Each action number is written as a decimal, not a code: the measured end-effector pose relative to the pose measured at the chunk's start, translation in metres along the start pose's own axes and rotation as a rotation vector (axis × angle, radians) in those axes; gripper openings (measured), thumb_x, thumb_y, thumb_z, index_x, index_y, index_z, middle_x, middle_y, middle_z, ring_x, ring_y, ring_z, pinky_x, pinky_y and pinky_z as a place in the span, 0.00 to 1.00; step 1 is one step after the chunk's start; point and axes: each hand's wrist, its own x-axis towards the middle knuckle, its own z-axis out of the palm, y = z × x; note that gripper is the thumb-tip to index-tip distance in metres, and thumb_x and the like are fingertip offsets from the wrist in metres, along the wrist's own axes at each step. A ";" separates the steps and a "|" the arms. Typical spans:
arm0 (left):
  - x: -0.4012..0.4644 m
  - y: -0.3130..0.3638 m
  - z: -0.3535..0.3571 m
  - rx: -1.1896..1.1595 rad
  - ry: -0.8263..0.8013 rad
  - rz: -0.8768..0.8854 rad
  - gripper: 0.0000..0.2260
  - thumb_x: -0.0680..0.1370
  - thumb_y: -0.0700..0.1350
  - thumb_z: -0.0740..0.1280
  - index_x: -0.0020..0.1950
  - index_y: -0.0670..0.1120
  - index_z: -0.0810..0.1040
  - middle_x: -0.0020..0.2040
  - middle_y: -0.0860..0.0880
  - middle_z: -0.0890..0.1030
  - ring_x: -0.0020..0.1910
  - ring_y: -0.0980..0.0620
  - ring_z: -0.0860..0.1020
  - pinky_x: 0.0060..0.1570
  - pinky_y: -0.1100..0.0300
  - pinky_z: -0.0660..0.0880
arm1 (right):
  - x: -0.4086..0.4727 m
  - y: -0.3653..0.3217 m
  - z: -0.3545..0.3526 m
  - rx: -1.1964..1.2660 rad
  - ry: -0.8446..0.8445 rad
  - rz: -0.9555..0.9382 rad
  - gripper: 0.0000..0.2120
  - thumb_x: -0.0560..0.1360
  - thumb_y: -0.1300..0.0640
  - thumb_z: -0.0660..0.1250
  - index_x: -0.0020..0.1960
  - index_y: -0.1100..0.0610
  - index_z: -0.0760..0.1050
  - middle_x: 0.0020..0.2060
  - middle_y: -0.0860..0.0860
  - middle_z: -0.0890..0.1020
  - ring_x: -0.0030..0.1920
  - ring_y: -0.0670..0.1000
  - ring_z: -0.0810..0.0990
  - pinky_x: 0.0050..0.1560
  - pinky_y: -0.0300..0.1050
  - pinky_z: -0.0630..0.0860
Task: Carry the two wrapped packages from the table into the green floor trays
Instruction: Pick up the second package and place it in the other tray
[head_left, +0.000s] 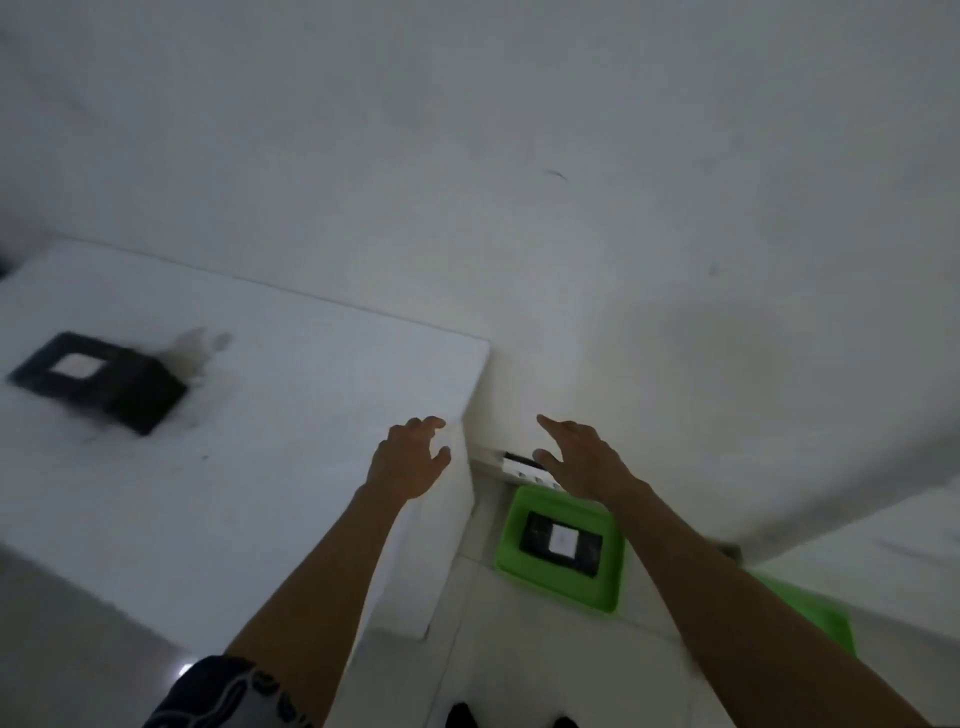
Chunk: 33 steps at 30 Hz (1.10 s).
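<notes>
Two black packages show, each with a white label on top. One package (96, 382) lies on the white table (270, 415), far to the left and blurred, with a pale smudge just beside its right end that is too blurred to name. The other package (562, 541) sits inside a green tray (511, 540) on the floor, in the gap to the right of the table — its label faces up and it fills most of the tray's hollow. A second green tray (815, 610) shows only as a corner lower right, mostly hidden behind the right forearm; whether anything lies in it cannot be told.

Both bare hands are stretched forward and hold nothing. The left hand (410, 457) hangs over the table's near right corner, fingers curled loosely with thumb apart, well away from the package on the table. The right hand (584, 457) is spread flat with fingers wide, above the floor just beyond the filled tray, touching neither tray nor package. Between the hands, against the wall, lies a white power strip (519, 467), partly hidden. A dark patterned garment (218, 696) shows at the bottom edge, left of centre.
</notes>
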 end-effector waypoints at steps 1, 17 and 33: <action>-0.010 -0.015 -0.016 -0.006 0.035 -0.026 0.21 0.79 0.53 0.62 0.72 0.50 0.69 0.66 0.48 0.76 0.65 0.44 0.72 0.62 0.49 0.73 | 0.005 -0.023 -0.004 -0.026 -0.004 -0.044 0.31 0.83 0.43 0.58 0.83 0.49 0.54 0.79 0.53 0.66 0.80 0.58 0.59 0.76 0.58 0.62; -0.126 -0.350 -0.193 -0.092 0.316 -0.229 0.23 0.79 0.53 0.64 0.73 0.47 0.69 0.70 0.45 0.74 0.70 0.41 0.70 0.68 0.44 0.68 | 0.065 -0.381 0.087 -0.188 -0.052 -0.321 0.34 0.83 0.41 0.58 0.84 0.50 0.52 0.81 0.53 0.63 0.81 0.57 0.58 0.76 0.60 0.62; -0.026 -0.557 -0.270 -0.192 0.305 -0.119 0.23 0.79 0.48 0.67 0.73 0.47 0.70 0.68 0.43 0.75 0.67 0.40 0.72 0.65 0.45 0.70 | 0.192 -0.540 0.177 0.039 -0.068 -0.174 0.35 0.82 0.39 0.57 0.84 0.50 0.51 0.82 0.54 0.59 0.81 0.59 0.60 0.78 0.60 0.61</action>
